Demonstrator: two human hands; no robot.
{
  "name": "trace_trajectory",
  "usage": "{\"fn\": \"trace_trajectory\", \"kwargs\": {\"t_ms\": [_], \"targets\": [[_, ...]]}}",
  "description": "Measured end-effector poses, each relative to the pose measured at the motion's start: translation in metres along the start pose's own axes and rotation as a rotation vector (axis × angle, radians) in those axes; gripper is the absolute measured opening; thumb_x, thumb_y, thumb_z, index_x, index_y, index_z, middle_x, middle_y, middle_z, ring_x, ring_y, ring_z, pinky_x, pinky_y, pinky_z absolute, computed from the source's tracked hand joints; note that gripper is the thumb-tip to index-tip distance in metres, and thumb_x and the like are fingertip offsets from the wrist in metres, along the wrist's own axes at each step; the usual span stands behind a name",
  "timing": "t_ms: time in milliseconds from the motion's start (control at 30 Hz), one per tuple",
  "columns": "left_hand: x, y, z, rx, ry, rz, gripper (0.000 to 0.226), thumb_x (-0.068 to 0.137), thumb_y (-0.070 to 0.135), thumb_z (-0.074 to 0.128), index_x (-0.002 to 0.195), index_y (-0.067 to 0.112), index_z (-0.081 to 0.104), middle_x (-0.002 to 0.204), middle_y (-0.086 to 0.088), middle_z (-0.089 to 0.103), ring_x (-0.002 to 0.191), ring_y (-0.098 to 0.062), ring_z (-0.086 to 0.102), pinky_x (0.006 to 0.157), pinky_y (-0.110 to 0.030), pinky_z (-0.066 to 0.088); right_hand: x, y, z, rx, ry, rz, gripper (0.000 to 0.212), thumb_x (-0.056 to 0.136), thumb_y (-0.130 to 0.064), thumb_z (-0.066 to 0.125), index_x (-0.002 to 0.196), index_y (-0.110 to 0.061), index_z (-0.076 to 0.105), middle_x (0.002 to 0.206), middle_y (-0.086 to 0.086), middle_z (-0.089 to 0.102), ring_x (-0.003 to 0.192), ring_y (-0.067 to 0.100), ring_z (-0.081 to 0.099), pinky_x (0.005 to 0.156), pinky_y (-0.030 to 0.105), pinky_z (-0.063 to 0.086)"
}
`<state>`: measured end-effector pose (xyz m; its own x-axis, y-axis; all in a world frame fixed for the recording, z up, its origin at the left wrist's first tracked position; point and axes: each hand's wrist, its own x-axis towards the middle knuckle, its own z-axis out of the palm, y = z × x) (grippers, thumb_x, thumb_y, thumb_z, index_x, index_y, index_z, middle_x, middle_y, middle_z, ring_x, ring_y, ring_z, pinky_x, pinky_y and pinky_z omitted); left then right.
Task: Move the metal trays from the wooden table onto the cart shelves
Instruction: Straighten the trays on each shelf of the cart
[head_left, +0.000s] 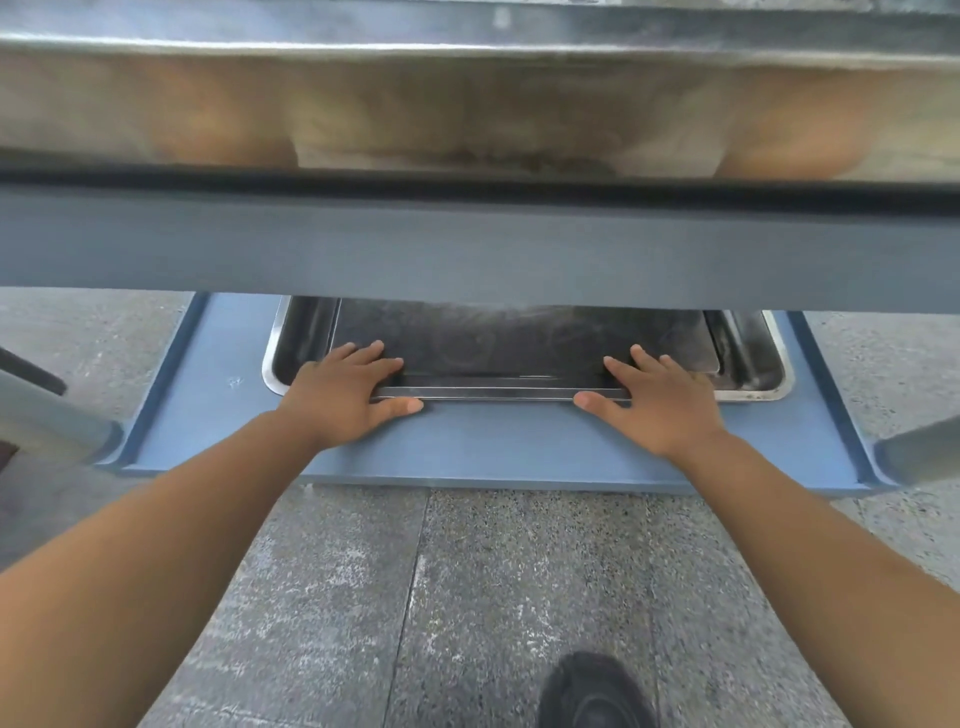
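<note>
A dark metal tray (519, 348) lies inside a larger shiny metal tray (774, 364) on the blue lower cart shelf (493, 447). My left hand (343, 389) lies with straight fingers on the dark tray's near left edge, thumb against its front rim. My right hand (660, 395) lies the same way on the near right edge. The far part of both trays is hidden under the upper shelf. Another metal tray (467, 104) fills the upper shelf at the top of the view.
The upper cart shelf's blue front rail (467, 244) crosses the view above my hands. Grey cart legs (57, 426) stand at the shelf's left and right corners. Speckled concrete floor (467, 597) lies below, with my dark shoe (592, 696) at the bottom.
</note>
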<state>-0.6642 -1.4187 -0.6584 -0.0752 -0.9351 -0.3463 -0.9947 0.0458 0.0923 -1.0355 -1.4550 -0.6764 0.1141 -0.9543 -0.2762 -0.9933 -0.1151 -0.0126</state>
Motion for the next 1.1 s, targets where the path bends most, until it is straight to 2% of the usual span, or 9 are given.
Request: {"fn": "trace_trajectory", "kwargs": {"t_ms": [100,467,1100], "targets": [[-0.006,0.005,0.002,0.017,-0.011,-0.025,0.101,0.066,0.095,0.008,0.150,0.042,0.026,0.163,0.010,0.012,0.151,-0.019,0.010,0.113,-0.056,0.026,-0.003,0.000,-0.001,0.009,-0.016,0.003,0.110,0.060,-0.100,0.000,0.150,-0.043,0.027,0.163,-0.003,0.017,0.148,0.030,0.019,0.109,0.054,0.026],[-0.042,0.015,0.013,-0.012,-0.001,-0.056,0.106,0.063,0.097,0.014,0.151,0.039,0.024,0.163,0.011,0.014,0.150,-0.018,0.011,0.111,-0.063,0.025,-0.053,-0.007,0.006,0.000,-0.019,0.016,0.111,0.060,-0.099,-0.004,0.150,-0.041,0.027,0.162,-0.001,0.019,0.147,0.032,0.023,0.109,0.056,0.027],[-0.093,0.017,0.036,-0.002,0.041,-0.061,0.109,0.059,0.098,0.006,0.150,0.041,0.026,0.162,0.013,0.014,0.150,-0.016,0.012,0.108,-0.060,0.028,-0.110,-0.017,0.012,0.005,0.015,0.014,0.108,0.064,-0.097,-0.002,0.149,-0.039,0.032,0.161,0.000,0.024,0.145,0.030,0.028,0.109,0.054,0.031]]}}
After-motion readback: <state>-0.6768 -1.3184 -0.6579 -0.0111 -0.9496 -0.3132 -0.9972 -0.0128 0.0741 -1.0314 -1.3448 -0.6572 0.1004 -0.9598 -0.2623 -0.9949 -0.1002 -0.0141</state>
